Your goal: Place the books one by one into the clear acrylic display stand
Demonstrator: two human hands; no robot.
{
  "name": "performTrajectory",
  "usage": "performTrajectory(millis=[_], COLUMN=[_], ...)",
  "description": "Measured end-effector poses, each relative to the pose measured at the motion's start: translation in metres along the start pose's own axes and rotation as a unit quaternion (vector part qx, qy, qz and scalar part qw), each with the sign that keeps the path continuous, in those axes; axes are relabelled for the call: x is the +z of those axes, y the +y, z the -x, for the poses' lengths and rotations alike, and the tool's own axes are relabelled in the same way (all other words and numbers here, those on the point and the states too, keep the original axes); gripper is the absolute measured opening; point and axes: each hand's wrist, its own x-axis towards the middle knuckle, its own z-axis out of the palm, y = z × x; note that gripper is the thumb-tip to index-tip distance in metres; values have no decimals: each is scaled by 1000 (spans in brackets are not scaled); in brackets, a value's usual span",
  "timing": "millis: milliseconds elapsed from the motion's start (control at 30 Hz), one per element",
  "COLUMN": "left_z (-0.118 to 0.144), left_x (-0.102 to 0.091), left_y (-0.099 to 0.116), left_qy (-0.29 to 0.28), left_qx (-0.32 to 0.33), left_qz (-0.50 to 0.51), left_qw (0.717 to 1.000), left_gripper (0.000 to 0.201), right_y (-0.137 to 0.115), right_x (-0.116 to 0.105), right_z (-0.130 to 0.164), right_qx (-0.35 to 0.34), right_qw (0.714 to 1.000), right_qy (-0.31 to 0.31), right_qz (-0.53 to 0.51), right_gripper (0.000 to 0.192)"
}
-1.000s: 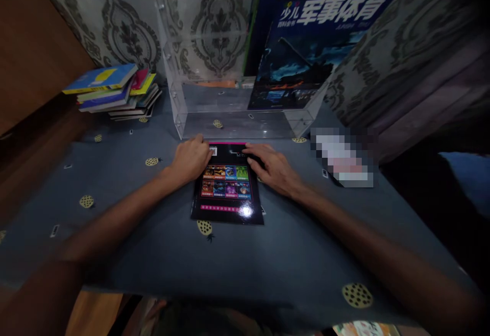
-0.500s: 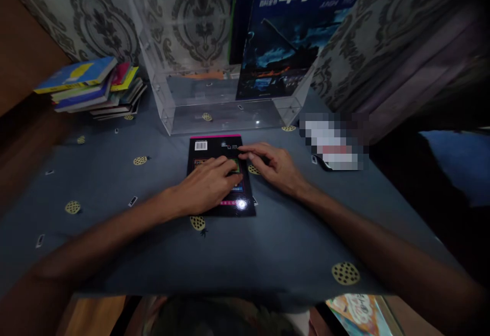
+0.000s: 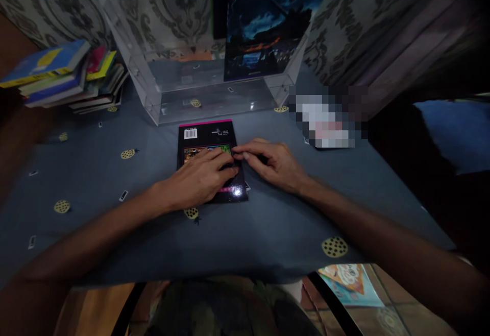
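Blue cloth covers the counter (image 3: 95, 223), with a pile of books (image 3: 61, 78) at far left. Left hand (image 3: 199, 180) lies flat, fingers together, on the black book (image 3: 202, 134) before the clear box (image 3: 214, 98). Right hand (image 3: 273, 165) touches its right edge, fingers curled.

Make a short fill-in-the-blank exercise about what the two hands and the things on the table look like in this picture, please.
1. The left hand lies flat on the black ____.
2. The right hand touches that book's ____ edge.
3. The clear plastic case stands ____ the black book, farther from the person.
4. The pile of books lies at the table's far ____ corner.

Missing words: book; right; behind; left
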Motion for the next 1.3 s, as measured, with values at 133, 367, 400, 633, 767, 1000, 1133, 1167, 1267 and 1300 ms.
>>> performTrajectory(millis=[133, 367, 400, 633, 767, 1000, 1133, 1167, 1267, 1300], left_z=[0, 0, 0, 0, -1, -2, -1, -1, -1, -1], left_x=[-8, -14, -15, -13, -4, 7, 6, 6, 6, 6], left_y=[7, 16, 17, 25, 23, 13, 14, 14, 15, 15], left_qy=[-22, -46, -49, -47, -14, 42, 44, 44, 45, 48], left_qx=[33, 49, 48, 48, 34, 24, 22, 21, 20, 21], left_qz=[14, 41, 44, -5, -26, -63, -62, -60, -52, -50], left_qw=[999, 997, 997, 998, 999, 997, 997, 997, 997, 997], left_gripper=[28, 26, 27, 25, 27, 28, 28, 28, 29, 29], right_y=[-3, -6, -6, -4, -3, -4, -6, -6, -7, -7], right_x=[1, -1, -1, 1, 1, -3, -6, -6, -7, -7], right_z=[3, 4, 4, 3, 2, 2, 3, 3, 3, 4], right_qx=[-46, -52, -53, -51, -39, -18, 6, 13, 22, 22], right_qw=[999, 997, 997, 998, 999, 999, 998, 997, 996, 995], right_qy=[18, 4, 4, 13, 2, 1, -14, -17, -22, -23], right_qz=[23, 61, 60, 43, 26, -30, -65, -71, -87, -90], right_gripper=[26, 26, 27, 28, 28, 27, 25, 25, 24, 24])
